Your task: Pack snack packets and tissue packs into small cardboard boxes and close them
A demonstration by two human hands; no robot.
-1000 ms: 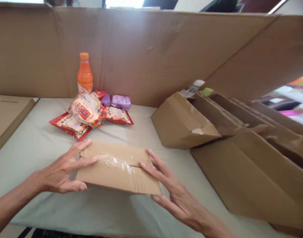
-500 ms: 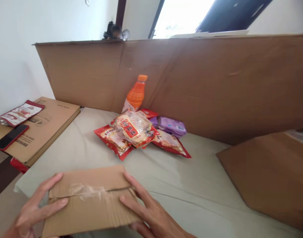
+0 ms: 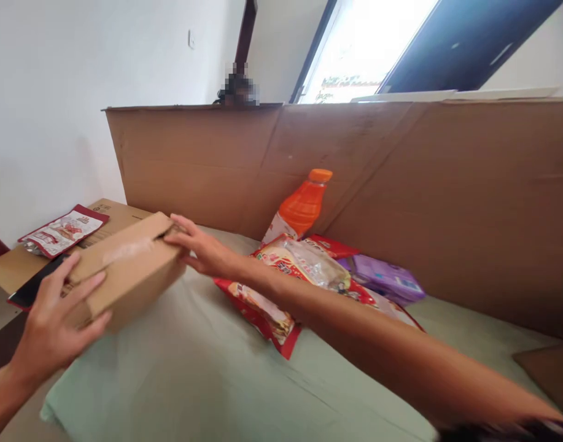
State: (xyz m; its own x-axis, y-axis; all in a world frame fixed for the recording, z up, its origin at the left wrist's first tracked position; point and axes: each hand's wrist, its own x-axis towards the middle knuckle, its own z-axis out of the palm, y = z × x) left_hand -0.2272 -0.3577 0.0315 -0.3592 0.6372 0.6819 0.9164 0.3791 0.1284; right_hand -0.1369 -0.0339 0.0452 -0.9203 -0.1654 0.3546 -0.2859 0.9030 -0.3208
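A small brown cardboard box (image 3: 129, 264), closed with clear tape along its top seam, is held between my two hands at the left of the view. My left hand (image 3: 60, 316) grips its near left end, fingers over the top edge. At the far right end, my right hand (image 3: 201, 245) presses on the box's side and corner. My right forearm reaches across in front of red snack packets (image 3: 263, 310), hiding part of them. The box hangs tilted beside the large flat carton (image 3: 110, 215) and covers part of it.
An orange drink bottle (image 3: 302, 205) leans against the tall cardboard panel (image 3: 193, 159). Beside the packets lies a purple pack (image 3: 385, 276). A red and white pouch (image 3: 64, 230) and a dark phone (image 3: 37, 285) rest on the flat carton. Behind the panel, a person's head (image 3: 239, 89) shows.
Both hands have carried the small box from the front of the cloth-covered surface up and left, toward the flat carton. The box has turned, and the camera view has shifted left.
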